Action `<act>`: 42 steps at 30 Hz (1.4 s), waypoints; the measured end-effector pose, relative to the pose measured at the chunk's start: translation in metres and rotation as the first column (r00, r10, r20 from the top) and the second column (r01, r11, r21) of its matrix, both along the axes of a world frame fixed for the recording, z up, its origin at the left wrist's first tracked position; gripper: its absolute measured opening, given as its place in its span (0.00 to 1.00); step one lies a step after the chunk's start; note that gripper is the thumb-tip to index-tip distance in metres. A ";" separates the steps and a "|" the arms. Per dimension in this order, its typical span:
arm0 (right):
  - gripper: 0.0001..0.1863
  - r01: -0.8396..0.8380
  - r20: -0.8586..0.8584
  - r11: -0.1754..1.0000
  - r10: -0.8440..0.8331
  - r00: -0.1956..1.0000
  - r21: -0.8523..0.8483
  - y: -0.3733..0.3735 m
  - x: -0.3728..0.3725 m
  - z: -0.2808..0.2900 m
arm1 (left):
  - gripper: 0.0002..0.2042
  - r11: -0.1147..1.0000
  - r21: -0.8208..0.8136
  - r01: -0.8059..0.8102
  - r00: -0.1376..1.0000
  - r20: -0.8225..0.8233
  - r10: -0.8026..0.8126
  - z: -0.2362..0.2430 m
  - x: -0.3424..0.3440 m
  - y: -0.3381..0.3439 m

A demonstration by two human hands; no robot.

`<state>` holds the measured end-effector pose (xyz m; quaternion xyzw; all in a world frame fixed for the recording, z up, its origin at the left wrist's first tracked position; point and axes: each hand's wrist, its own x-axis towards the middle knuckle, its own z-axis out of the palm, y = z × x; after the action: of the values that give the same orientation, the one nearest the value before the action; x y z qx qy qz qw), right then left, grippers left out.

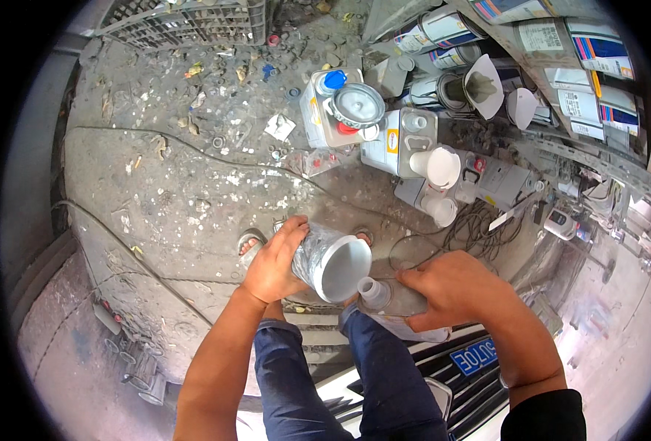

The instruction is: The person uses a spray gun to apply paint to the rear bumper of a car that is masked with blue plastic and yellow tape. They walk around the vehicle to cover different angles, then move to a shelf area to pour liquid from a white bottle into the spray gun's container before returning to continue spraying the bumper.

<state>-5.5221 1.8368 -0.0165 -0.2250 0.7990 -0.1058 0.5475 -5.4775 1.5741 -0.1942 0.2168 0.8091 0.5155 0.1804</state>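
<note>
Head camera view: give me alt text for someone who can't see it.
A person's left hand holds a tilted white-rimmed cup, its mouth close to the spout of a grey can in the right hand. Beyond are metal cans, white cups and a coiled cable; the grey floor is littered.

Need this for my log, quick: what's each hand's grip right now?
Left hand: closed around the side of a white-mouthed container.
Right hand: holding a grey can with a translucent spout.
</note>
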 end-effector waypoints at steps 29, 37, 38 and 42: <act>0.22 0.033 0.004 0.999 -0.033 0.999 0.008 -0.004 -0.005 0.003 | 0.40 0.998 -0.038 0.044 0.996 0.080 -0.041 0.006 -0.006 0.004; 0.23 0.039 0.002 0.999 -0.039 0.999 -0.012 -0.001 0.000 0.001 | 0.42 0.999 -0.022 0.049 0.998 0.041 -0.048 0.002 -0.003 0.003; 0.23 0.040 0.004 0.999 -0.040 0.999 -0.013 -0.001 0.001 0.001 | 0.42 0.999 -0.007 0.045 0.998 0.040 -0.045 0.002 -0.003 0.003; 0.23 0.041 0.004 0.999 -0.041 0.999 -0.011 -0.003 0.000 0.003 | 0.42 0.999 0.028 0.040 0.998 0.050 -0.041 -0.001 -0.002 0.002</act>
<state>-5.5224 1.8338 -0.0132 -0.2116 0.8017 -0.1219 0.5455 -5.4791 1.5761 -0.1948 0.2225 0.7927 0.5280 0.2081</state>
